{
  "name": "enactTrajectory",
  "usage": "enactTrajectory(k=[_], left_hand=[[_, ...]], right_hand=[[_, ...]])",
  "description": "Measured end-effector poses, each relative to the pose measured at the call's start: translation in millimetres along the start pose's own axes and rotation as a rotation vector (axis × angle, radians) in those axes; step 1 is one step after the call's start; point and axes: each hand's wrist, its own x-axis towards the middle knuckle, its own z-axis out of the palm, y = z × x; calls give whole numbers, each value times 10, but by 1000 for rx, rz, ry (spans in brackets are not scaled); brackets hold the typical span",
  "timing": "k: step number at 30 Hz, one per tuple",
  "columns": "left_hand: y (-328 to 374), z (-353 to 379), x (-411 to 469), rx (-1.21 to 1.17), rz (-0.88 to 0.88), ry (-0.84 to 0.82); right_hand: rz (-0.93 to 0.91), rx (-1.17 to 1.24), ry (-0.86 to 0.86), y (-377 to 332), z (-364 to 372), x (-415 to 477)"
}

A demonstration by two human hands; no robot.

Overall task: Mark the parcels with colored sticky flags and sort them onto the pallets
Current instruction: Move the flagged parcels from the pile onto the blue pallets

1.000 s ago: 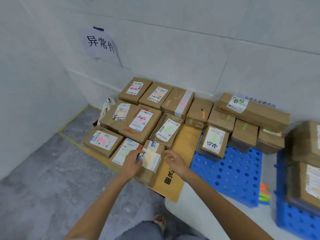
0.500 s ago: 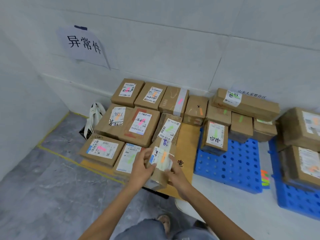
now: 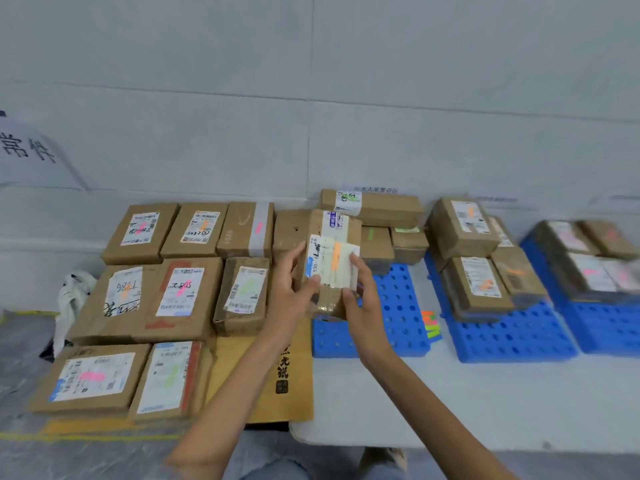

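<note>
I hold a small brown parcel (image 3: 337, 233) up in the air with both hands; its white label carries an orange flag. My left hand (image 3: 289, 289) grips its left side and my right hand (image 3: 360, 292) grips its right side. It hangs above the gap between the brown cardboard sheet (image 3: 273, 372) and the first blue pallet (image 3: 398, 306). A strip of spare coloured sticky flags (image 3: 431, 323) lies on the white floor sheet between two pallets.
Several flagged parcels (image 3: 180, 296) fill the cardboard sheet on the left. More parcels sit on the second blue pallet (image 3: 512, 337) and the third blue pallet (image 3: 606, 334). A white wall (image 3: 311, 98) with paper signs runs behind. A white bag (image 3: 71, 299) lies far left.
The parcel has gone from lying on the cardboard sheet to being lifted by both hands, up and to the right. My view has swung right, revealing more pallets.
</note>
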Motion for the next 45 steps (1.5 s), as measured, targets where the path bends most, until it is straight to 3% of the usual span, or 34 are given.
enactTrajectory(k=[6, 11, 16, 22, 26, 33, 45], left_hand=[[91, 1074, 136, -54, 13, -251], [-57, 2044, 229, -73, -7, -327], [-221, 3097, 262, -32, -61, -313], [-470, 4018, 463, 36, -202, -163], [-619, 4291, 645, 96, -272, -54], [-995, 4376, 821, 232, -307, 61], [-1030, 4375, 913, 189, -226, 4]], right_hand=[[-72, -10, 238, -77, -1056, 7], [-78, -8, 291, -16, -2007, 89], [-17, -72, 294, 153, -3067, 247], [124, -168, 119, 363, -4011, 753], [214, -170, -25, 503, -4211, 1071], [200, -248, -181, 789, -4311, 1350], [84, -374, -157, 948, -4308, 1492]])
